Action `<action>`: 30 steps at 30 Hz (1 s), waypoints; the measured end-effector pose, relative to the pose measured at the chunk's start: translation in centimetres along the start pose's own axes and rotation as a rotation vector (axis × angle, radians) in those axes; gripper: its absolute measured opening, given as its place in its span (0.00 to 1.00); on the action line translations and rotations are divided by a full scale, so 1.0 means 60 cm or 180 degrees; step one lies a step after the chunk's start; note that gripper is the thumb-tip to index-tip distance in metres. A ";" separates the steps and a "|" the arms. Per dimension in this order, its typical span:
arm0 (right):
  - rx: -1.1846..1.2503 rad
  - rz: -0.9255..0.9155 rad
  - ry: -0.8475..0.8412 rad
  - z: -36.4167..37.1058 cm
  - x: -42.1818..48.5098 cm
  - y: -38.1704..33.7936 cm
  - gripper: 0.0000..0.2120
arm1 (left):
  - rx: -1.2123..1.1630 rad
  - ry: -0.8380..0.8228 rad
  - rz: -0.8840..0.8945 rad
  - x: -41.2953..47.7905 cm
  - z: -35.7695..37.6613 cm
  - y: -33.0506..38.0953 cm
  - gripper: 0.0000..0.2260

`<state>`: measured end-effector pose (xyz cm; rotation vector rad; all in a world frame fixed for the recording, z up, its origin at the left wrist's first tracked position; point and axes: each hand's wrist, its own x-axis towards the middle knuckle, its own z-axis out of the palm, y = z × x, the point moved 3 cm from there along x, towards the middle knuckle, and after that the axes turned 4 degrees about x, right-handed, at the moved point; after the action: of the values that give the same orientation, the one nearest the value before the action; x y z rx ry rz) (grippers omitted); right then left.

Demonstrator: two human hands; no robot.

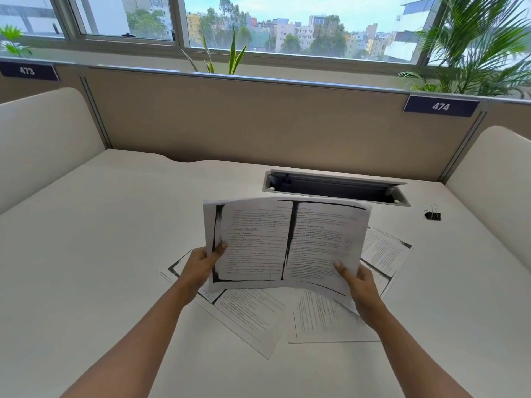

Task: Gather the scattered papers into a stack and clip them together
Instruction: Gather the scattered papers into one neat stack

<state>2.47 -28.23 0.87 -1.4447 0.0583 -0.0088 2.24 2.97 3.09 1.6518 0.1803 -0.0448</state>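
Observation:
I hold a bundle of printed papers (287, 242) lifted above the white desk, tilted toward me. My left hand (201, 264) grips its left edge with the thumb on the top sheet. My right hand (360, 285) grips the lower right corner, thumb on the page. Several loose printed sheets (250, 317) lie scattered on the desk under and around the bundle, some at the right (385, 254) and one below right (324, 320). A black binder clip (432, 215) sits on the desk at the far right, apart from both hands.
The white desk (115, 254) has an open cable tray (336, 188) set into it behind the papers. Beige partition panels (258, 119) close the back, with curved side dividers left and right. Plants and a window stand beyond.

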 end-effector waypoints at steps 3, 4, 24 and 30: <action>0.0154 0.0040 0.0124 -0.009 0.002 0.001 0.28 | 0.0358 0.0127 -0.0140 0.009 -0.017 -0.009 0.14; 0.0189 0.0075 0.0148 -0.012 0.002 0.005 0.29 | 0.0583 0.0226 -0.0148 0.013 -0.024 -0.014 0.14; 0.0254 0.0395 0.0346 -0.042 0.000 0.057 0.28 | 0.3807 0.0441 -0.1013 0.034 -0.093 -0.041 0.45; 0.0228 0.0454 0.0360 -0.039 -0.003 0.058 0.31 | 0.3912 0.0341 -0.1224 0.033 -0.093 -0.035 0.48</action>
<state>2.11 -30.12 -2.88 -1.3648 0.2513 0.0239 3.43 8.88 1.28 2.8172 0.6397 -0.4286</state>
